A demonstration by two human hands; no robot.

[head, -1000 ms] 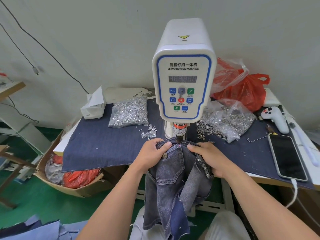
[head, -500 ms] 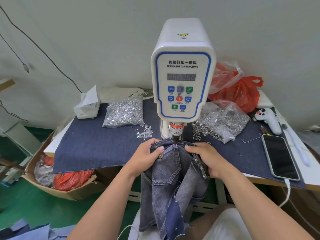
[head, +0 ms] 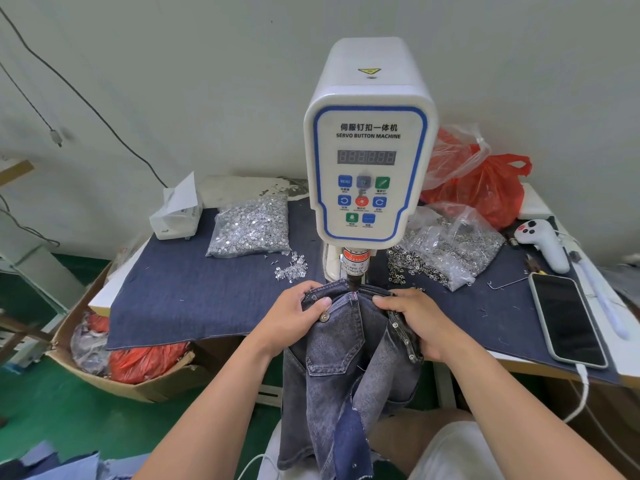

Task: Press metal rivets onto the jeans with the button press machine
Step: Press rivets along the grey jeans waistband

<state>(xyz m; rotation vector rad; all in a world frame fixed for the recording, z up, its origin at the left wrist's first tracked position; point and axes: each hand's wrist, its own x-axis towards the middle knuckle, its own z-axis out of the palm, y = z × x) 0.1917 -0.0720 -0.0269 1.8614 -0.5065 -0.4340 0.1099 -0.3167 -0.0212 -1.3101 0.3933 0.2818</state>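
I'm looking at the white, blue-trimmed servo button machine (head: 369, 140) standing on the denim-covered worktable (head: 194, 299), its dark punch tip touching the waistband of the grey-black washed jeans (head: 346, 368), which hang off the table edge. My left hand (head: 294, 323) grips the waistband by a round metal button (head: 323, 318), thumb on top. My right hand (head: 412, 320) pinches the studded fly edge.
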